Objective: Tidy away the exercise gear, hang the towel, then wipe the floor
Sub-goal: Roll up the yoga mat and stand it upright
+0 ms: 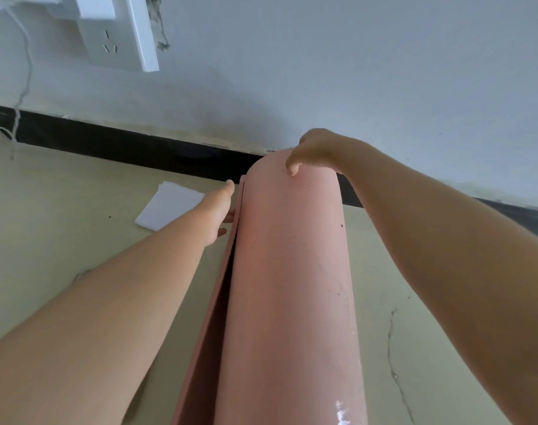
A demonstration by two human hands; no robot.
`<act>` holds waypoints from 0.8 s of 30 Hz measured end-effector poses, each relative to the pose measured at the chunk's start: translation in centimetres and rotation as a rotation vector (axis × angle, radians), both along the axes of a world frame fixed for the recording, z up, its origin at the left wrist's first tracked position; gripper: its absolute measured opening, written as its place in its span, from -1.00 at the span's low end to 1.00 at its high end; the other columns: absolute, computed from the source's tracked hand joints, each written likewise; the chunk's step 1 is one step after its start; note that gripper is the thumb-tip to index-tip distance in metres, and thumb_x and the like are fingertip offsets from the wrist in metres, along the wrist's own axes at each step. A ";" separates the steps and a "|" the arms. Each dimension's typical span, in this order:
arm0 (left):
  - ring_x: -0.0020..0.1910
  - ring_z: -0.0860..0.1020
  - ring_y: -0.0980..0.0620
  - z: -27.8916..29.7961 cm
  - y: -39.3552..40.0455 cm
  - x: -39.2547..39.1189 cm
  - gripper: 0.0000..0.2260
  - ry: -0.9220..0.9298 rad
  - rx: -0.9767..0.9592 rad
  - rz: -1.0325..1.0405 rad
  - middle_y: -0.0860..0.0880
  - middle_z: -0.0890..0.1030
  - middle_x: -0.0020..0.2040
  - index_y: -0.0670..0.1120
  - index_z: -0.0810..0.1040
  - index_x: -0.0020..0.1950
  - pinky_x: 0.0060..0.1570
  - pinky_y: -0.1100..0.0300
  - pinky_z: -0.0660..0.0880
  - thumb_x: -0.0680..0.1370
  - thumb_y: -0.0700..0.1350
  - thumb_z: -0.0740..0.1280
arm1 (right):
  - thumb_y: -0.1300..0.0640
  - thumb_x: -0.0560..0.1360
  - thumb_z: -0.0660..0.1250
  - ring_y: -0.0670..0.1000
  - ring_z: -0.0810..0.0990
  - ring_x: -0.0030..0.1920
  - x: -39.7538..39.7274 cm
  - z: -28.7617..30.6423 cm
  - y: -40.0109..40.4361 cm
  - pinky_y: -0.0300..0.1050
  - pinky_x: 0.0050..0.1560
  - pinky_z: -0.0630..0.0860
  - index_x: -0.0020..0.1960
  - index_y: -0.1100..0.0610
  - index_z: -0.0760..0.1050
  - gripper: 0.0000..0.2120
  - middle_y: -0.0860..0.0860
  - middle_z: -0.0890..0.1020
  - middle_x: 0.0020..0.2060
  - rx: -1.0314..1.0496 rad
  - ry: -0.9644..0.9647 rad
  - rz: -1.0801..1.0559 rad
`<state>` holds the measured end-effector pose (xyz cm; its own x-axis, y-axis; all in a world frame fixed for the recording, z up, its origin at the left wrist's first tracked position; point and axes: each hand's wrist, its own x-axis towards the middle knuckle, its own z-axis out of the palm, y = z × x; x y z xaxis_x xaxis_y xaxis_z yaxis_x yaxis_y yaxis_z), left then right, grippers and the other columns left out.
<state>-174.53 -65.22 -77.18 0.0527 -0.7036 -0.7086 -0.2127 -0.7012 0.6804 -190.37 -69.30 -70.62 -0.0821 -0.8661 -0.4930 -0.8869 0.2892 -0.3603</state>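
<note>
Head view: we see a rolled pink exercise mat (289,286) filling the centre of the frame, running from the bottom edge up to the middle. Our right hand (315,150) sits on its far end, the fingers curled over the top rim and the thumb (292,167) pressing on the outer face, so it is grasping the mat there. Our left hand (220,210) lies flat along the roll's left side, palm against the loose outer flap where the seam runs; the fingers are extended rather than clenched, and whether they actually clamp the flap we cannot tell, since most of them are hidden behind its edge. The mat's long axis runs from the lower centre of the frame to the upper centre, its far end pointing toward the black baseboard (139,145) and the white wall (353,72). Left of the roll, just beyond our left hand, a folded white cloth (166,207) lies on the pale floor (62,210). In the upper left of the frame a white wall socket (120,35) hangs with a thin white cord (24,87) trailing down to the floor. A dark crack (392,348) marks the floor at the lower right of the frame.
</note>
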 end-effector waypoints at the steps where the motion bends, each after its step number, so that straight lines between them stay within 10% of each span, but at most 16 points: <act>1: 0.42 0.36 -0.08 0.3 0.1 -0.2 -0.44 0.013 0.004 -0.012 -0.13 0.36 0.45 -0.13 0.24 0.49 0.44 0.02 0.27 0.62 0.19 0.03 | 0.12 0.38 0.36 0.12 0.41 -0.06 0.0 0.3 0.1 -0.17 -0.23 0.32 0.02 0.17 0.37 -0.72 0.07 0.41 -0.02 0.010 0.005 0.012; 5: 0.46 0.30 -0.08 1.7 0.9 -1.4 -0.40 0.068 0.012 -0.108 -0.15 0.33 0.47 -0.13 0.24 0.49 0.50 0.03 0.15 0.60 0.24 0.01 | 0.13 0.43 0.36 0.13 0.42 0.06 -0.5 2.3 0.5 -0.08 0.02 0.35 0.18 0.16 0.43 -0.65 0.07 0.44 0.09 0.034 0.060 0.106; 12: 0.15 0.49 -0.06 4.0 1.6 -3.0 -0.35 0.088 0.004 -0.011 -0.09 0.52 -0.15 -0.23 0.40 0.30 0.44 0.09 0.26 0.56 0.30 0.00 | 0.24 0.47 0.27 0.04 0.36 -0.15 -2.1 6.0 3.4 -0.20 -0.31 0.25 -0.08 0.18 0.38 -0.93 0.02 0.40 -0.15 -0.078 -0.030 0.196; 21: 0.03 0.51 0.05 20.6 8.2 -0.7 -0.66 0.010 0.065 -0.062 0.06 0.55 -0.05 0.00 0.44 -0.15 0.45 -0.11 0.14 0.57 0.23 0.11 | 0.20 0.46 0.31 0.01 0.32 -0.19 -0.3 21.1 12.4 -0.22 -0.29 0.18 -0.18 0.12 0.31 -0.84 -0.06 0.34 -0.32 -0.073 -0.185 0.334; 24: 0.33 0.38 0.04 26.2 12.2 0.4 -0.44 -0.033 0.163 -0.042 0.01 0.43 0.34 -0.02 0.43 0.30 0.47 -0.02 0.15 0.51 0.34 0.07 | 0.20 0.48 0.28 0.00 0.34 -0.15 0.8 25.6 17.8 -0.21 -0.16 0.05 -0.15 0.06 0.33 -0.87 -0.09 0.36 -0.35 -0.138 -0.196 0.337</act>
<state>-174.10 -52.98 -51.02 0.0507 -0.5815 -0.8120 -0.2641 -0.7919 0.5506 -189.60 -51.51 -44.99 0.3010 -0.8875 -0.3489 -0.8344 -0.0680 -0.5469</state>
